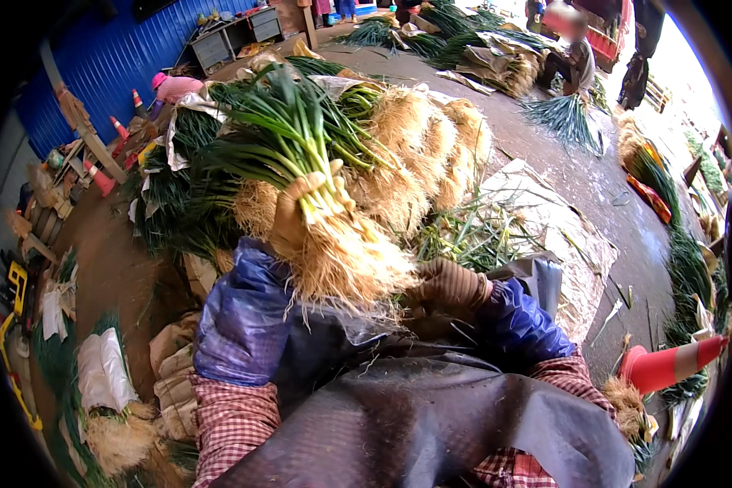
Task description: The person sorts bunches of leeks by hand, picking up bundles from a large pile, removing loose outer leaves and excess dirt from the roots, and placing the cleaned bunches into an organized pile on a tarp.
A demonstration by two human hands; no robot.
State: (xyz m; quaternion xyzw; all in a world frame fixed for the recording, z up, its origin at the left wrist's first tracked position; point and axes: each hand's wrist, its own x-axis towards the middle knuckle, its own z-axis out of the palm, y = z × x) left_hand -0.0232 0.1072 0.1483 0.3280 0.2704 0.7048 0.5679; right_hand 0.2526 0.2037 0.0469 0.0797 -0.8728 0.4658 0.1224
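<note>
Green onions in a thick bunch (pixel 327 203) sit just off the centre toward 11 o'clock, leaves fanning up to 11 and pale roots hanging toward 5. The gloved left hand (pixel 289 218) is closed around the white stalks, fingers wrapped over the front. The gloved right hand (pixel 449 285), at 4 o'clock, is close beside the root tips; its fingertips are lost in shadow, so I cannot tell whether they grip anything.

The step in hand looks like sorting or cleaning one bunch from the big heap (pixel 398 154) at 12 to 1 o'clock, with loose leaf scraps (pixel 484 232) lying at 3 o'clock on a pale sheet (pixel 573 248). My guess is that the next move calls for a firm but uncrushing left hold while the right fingers pick at the roots or outer leaves.

Harder to make out: the bunch's leaf tips blend into the heap's greenery behind, and the roots cover part of the dark apron (pixel 431 415) toward 6 o'clock. A worker in a pink hat (pixel 159 80), at 10 o'clock, is mostly masked by the heap, and figures at 12 o'clock are cut off by the upper edge.
</note>
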